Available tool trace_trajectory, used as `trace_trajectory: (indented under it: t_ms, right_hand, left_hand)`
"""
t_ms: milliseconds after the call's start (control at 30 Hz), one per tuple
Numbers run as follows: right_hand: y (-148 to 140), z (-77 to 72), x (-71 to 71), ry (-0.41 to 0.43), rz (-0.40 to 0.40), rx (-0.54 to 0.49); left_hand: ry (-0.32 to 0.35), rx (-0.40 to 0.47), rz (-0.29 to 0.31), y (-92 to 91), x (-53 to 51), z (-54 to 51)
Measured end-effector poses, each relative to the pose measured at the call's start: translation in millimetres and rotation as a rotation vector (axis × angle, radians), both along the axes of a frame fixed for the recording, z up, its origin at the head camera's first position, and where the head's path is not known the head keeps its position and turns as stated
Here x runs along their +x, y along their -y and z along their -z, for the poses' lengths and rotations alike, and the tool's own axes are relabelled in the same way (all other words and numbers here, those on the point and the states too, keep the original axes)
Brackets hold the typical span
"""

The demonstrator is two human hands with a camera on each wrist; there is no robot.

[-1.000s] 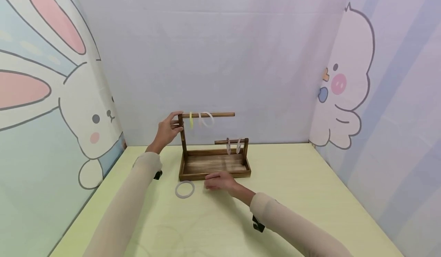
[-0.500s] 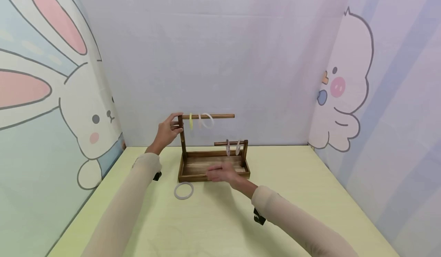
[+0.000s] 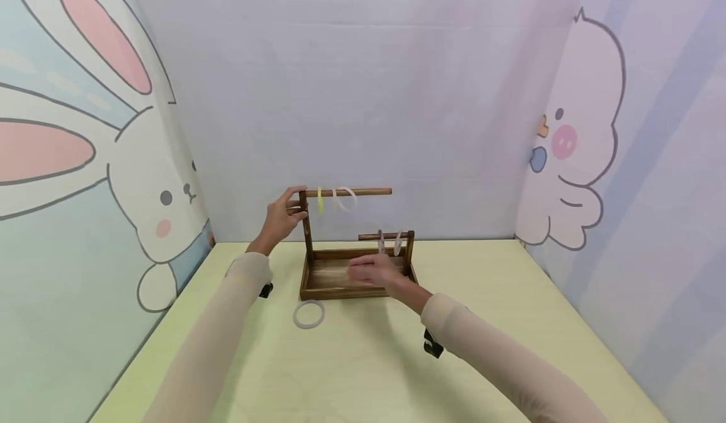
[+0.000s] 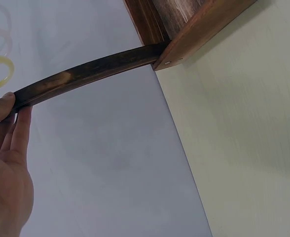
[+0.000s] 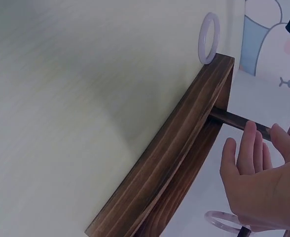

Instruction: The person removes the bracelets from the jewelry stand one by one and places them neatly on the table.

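My left hand (image 3: 283, 214) grips the top of the tall post of a dark wooden stand (image 3: 334, 294); in the left wrist view the thumb and fingers (image 4: 20, 131) pinch the post (image 4: 86, 74) from both sides. My right hand (image 3: 377, 270) is raised over the stand's tray, its fingers extended and holding nothing. From the upper bar (image 3: 371, 191) hang a yellow ring (image 3: 320, 201) and pale rings (image 3: 348, 200). Two rings (image 3: 398, 243) hang on the lower bar, above my right hand. A pale lilac ring (image 3: 309, 314) lies on the table by the tray's front left corner.
The stand is on a pale yellow table (image 3: 499, 297). Behind it rises a plain light backdrop (image 3: 363, 108), with a rabbit print (image 3: 144, 202) on the left side and a chick-like print (image 3: 578, 139) on the right.
My right hand has risen from the table in front of the tray to above it. The left hand keeps its grip on the post. The whole scene shifts slightly with the head view.
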State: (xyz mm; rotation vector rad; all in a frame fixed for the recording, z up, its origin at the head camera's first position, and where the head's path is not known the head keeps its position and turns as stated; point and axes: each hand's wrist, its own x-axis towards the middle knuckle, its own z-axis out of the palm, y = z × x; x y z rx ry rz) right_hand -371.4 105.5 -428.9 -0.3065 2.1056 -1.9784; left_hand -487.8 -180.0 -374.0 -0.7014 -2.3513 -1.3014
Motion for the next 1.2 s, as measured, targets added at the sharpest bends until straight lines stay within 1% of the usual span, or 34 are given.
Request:
trace_trajectory:
  t_ms: [100, 200, 300, 467, 567, 700, 800, 933, 1067, 1200]
  right_hand:
    - [-1.7, -6.8, -0.7, -0.03, -0.004, 0.022]
    - [-3.0, -11.6, -4.5, -0.071, 0.001, 0.06]
    - [-3.9, -18.4, -7.3, -0.087, 0.011, 0.085]
    - [-4.9, -29.9, -12.2, -0.085, 0.029, 0.084]
    - [-5.7, -32.8, -17.3, -0.057, 0.045, 0.05]
    - [-8.1, -36.1, -23.7, -0.067, 0.051, 0.047]
    - [-11.0, -40.6, -26.6, -0.097, 0.06, 0.089]
    - [-12.9, -48.4, -31.0, -0.111, 0.104, 0.126]
    - [-13.5, -54.2, -35.2, -0.125, 0.16, 0.101]
    - [-14.5, -58.7, -39.4, -0.168, 0.218, 0.069]
  left_hand:
    - [0.005, 0.008, 0.0, -1.8, 0.7, 0.3]
    - [0.008, 0.013, -0.003, -2.2, 0.5, 0.0]
    - [0.011, 0.013, 0.002, -2.6, 0.1, -0.1]
    - [0.009, 0.02, 0.008, -3.6, 0.4, -1.0]
    - [0.002, 0.019, 0.004, -3.5, 0.6, -1.0]
    - [-0.002, 0.015, 0.003, -2.5, 0.4, 0.3]
    - [0.0, 0.019, 0.009, -3.0, 0.3, 2.7]
    - [-0.003, 0.029, 0.018, -3.8, 0.0, 4.7]
    - [0.006, 0.03, 0.012, -4.0, 0.4, 4.1]
    - [0.016, 0.03, 0.007, -3.0, -0.7, 1.9]
